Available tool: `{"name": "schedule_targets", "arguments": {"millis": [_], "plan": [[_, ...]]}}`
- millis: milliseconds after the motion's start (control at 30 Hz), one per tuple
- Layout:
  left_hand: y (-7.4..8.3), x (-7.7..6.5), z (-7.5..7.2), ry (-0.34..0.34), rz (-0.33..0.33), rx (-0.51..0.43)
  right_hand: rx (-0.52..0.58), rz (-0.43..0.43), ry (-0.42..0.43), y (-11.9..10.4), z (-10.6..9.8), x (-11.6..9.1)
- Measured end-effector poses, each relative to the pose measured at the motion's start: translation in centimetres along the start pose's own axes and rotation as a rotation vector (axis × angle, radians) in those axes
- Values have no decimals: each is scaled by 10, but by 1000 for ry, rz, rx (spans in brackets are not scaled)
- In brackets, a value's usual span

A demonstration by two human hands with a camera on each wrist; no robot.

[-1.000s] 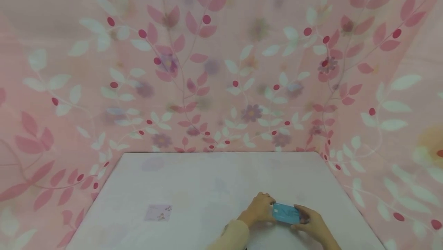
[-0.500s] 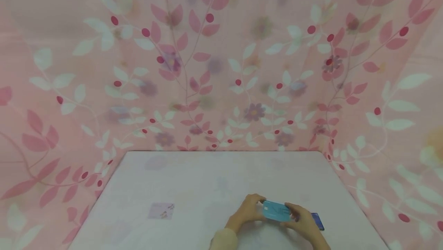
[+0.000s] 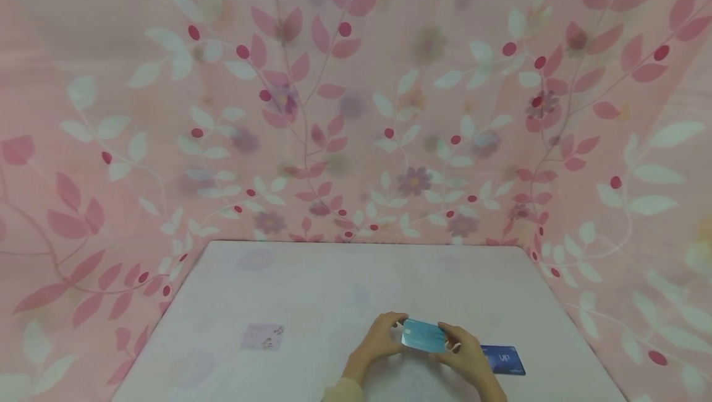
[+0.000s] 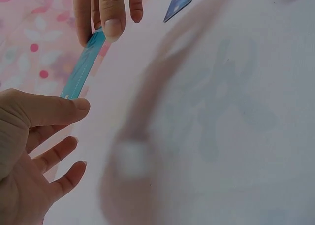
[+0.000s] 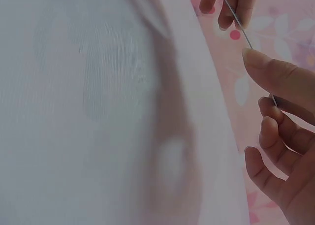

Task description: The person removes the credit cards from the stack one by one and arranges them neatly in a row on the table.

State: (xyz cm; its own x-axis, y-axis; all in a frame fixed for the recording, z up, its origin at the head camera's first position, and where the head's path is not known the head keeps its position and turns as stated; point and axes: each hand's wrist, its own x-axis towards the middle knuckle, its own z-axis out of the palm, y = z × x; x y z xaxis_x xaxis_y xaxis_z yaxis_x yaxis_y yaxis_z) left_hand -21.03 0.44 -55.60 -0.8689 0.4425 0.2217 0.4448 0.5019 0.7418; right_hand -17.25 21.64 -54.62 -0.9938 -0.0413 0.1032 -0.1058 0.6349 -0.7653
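A teal chip card (image 3: 424, 336) is held above the table between both hands. My left hand (image 3: 379, 339) pinches its left end, with the thumb (image 4: 61, 109) on the near side in the left wrist view. The card's right end is pinched by my right hand (image 3: 463, 352). Edge-on, the card (image 5: 238, 22) shows as a thin line in the right wrist view. On the table just right of my right hand lies a dark blue card (image 3: 505, 360) with "VIP" lettering, its left part hidden behind that hand.
A pale lilac card (image 3: 262, 336) with a small flower print lies flat on the left of the white table (image 3: 311, 284). Pink cloth (image 3: 356, 111) patterned with leaves rises behind the table and along both sides.
Both hands have moved left together with the teal card, holding it throughout. The dark blue card, hidden a second ago, now shows beside my right hand. The head view has shifted slightly.
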Motion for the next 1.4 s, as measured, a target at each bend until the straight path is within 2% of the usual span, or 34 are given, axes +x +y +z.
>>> {"name": "schedule_targets", "arguments": {"millis": [233,433,533,700,933,1167,1400], "plan": [[-6,-8,-14,-4,-30,-23,40,-28,12,-9,13,2],[-13,-19,-29,30,-51,-33,80,-98,-2,-18,29,6],[-18,-26,-38,45,-40,-36,87,-116,-16,-25,36,9],[-23,-36,-50,59,-68,-62,99,-153,-39,-33,47,13],[-30,-48,-64,69,-107,-107,94,-254,-54,-39,61,17],[-40,-63,-81,80,-150,-144,136,-391,-9,-48,85,18],[-51,-79,-95,120,-177,-99,173,-461,10,-57,111,20]]}}
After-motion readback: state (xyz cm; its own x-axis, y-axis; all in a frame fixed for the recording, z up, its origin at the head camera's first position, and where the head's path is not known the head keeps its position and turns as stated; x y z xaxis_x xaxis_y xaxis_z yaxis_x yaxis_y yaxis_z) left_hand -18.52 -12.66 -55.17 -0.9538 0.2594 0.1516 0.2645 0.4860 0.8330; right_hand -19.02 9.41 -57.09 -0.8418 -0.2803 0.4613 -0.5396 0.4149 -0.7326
